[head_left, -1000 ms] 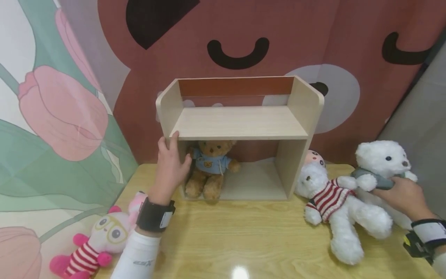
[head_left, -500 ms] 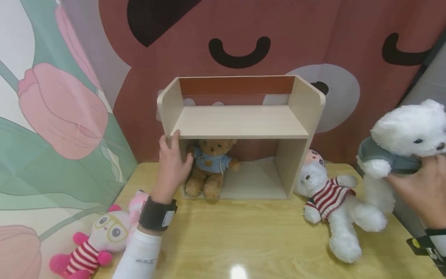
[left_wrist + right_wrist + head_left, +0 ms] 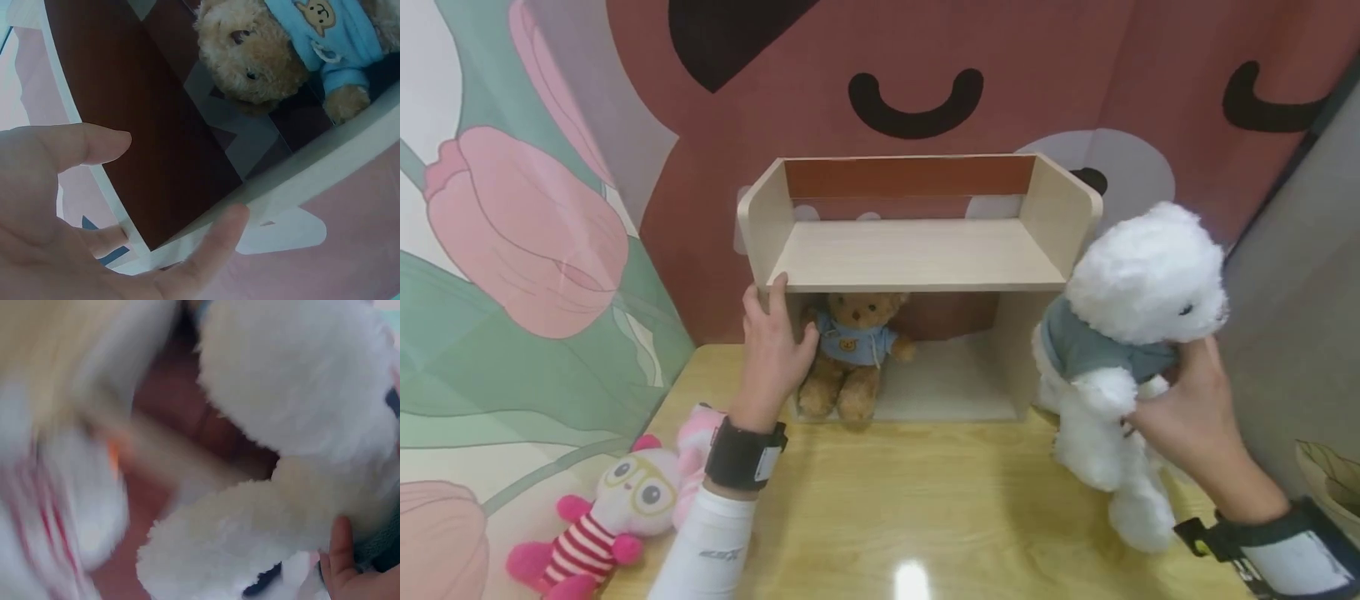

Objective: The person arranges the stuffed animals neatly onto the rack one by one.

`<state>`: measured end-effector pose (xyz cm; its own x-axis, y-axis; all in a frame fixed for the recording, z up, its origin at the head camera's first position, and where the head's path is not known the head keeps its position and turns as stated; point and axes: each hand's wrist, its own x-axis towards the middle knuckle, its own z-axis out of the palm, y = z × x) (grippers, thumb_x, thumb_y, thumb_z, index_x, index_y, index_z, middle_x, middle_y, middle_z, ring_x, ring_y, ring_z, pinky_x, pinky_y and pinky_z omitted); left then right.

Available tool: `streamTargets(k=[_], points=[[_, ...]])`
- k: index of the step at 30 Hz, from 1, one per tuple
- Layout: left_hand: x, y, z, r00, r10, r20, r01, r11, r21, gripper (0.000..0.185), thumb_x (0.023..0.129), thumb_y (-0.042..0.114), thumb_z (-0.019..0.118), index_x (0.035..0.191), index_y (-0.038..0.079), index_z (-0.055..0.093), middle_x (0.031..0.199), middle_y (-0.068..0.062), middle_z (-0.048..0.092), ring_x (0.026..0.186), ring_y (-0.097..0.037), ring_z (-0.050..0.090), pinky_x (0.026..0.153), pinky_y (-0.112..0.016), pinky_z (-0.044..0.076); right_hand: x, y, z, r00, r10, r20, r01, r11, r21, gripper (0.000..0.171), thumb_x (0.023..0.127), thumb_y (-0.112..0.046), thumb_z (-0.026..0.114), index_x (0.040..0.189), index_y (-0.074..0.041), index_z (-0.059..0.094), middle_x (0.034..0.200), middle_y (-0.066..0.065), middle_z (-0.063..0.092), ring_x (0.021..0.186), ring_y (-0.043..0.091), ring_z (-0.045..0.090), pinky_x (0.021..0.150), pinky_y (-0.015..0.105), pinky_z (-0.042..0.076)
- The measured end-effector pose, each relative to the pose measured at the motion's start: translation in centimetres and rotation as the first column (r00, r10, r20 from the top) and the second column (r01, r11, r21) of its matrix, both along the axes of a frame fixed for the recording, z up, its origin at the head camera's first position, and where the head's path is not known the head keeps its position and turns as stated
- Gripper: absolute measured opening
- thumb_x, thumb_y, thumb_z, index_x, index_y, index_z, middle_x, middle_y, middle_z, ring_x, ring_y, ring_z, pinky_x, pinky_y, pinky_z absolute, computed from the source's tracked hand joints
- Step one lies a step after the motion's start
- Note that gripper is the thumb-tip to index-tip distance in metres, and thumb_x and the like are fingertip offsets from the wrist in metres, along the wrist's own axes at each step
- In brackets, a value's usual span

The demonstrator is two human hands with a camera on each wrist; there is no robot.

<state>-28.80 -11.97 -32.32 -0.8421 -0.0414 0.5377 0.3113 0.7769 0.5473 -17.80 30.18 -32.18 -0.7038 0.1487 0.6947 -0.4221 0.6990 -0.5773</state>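
Observation:
My right hand grips a white plush bear in a grey-green top by its body, holding it up beside the shelf's right side. In the right wrist view, white fur fills much of the picture and only part of the fingers shows. My left hand rests on the left front edge of a small two-level wooden shelf, thumb spread toward the opening. The left wrist view has its fingertips at the panel corner. A brown teddy bear in a blue hoodie sits in the lower compartment, at the left.
A pink-and-white plush with yellow glasses and a striped top lies at the table's left, against another pink plush. In the right wrist view, a blurred white plush with red stripes lies beside the shelf. A wall hanging stands behind.
My right hand has lifted the white bear off the right side of the table and carried it left toward the shelf, covering most of the striped-sweater plush. My left hand stays on the shelf.

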Motion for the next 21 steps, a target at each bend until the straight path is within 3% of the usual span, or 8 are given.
streamTargets(k=[5,9,14,18,21], points=[[0.1,0.6,-0.1,0.999,0.001,0.053,-0.003,0.999,0.042,0.083,0.091,0.018,0.067,0.159,0.016,0.019,0.155,-0.033,0.010,0.133,-0.054,0.031,0.093,-0.062,0.048,-1.2,-5.8,-4.4,0.985,-0.033,0.170,0.029,0.999,0.028,0.064,0.066,-0.012,0.087,0.120,0.001,0.057,0.095,0.014,0.064,0.083,0.019,0.059,0.070,0.026,0.046],[0.2,0.9,0.0,0.995,-0.013,0.103,0.008,0.999,0.048,0.085,0.092,0.019,0.067,0.160,0.017,0.015,0.155,-0.034,0.008,0.135,-0.054,0.027,0.093,-0.062,0.048,-3.9,-9.4,-8.0,0.981,-0.009,0.194,0.005,1.000,0.020,0.067,0.066,-0.021,0.088,0.121,0.002,0.057,0.107,0.025,0.065,0.096,0.040,0.063,0.080,0.051,0.050],[0.1,1.1,0.0,0.994,-0.008,0.108,0.004,0.999,0.037,0.087,0.091,0.018,0.068,0.161,0.018,0.015,0.155,-0.034,0.009,0.134,-0.054,0.030,0.096,-0.062,0.046,-7.9,-12.3,-10.3,0.993,-0.033,0.115,0.034,0.999,-0.005,0.080,0.063,-0.021,0.088,0.131,0.000,0.051,0.125,0.029,0.055,0.117,0.045,0.053,0.095,0.060,0.044],[0.7,1.2,-0.3,0.998,0.052,0.029,-0.053,0.998,0.036,0.083,0.090,0.017,0.069,0.159,0.012,0.022,0.154,-0.034,0.010,0.130,-0.052,0.034,0.091,-0.057,0.049,-10.0,-14.1,-11.2,0.991,-0.072,0.116,0.074,0.997,-0.013,0.088,0.066,-0.027,0.090,0.137,-0.002,0.046,0.128,0.029,0.049,0.119,0.045,0.049,0.095,0.061,0.045],[1.7,1.4,-0.5,0.992,0.098,-0.081,-0.095,0.994,0.046,0.067,0.090,0.015,0.068,0.149,0.003,0.038,0.142,-0.031,0.026,0.119,-0.046,0.041,0.085,-0.050,0.049,-11.2,-15.0,-11.8,0.986,-0.130,0.108,0.133,0.991,-0.020,0.089,0.067,-0.029,0.090,0.139,-0.002,0.045,0.122,0.032,0.049,0.111,0.047,0.052,0.088,0.060,0.047]])
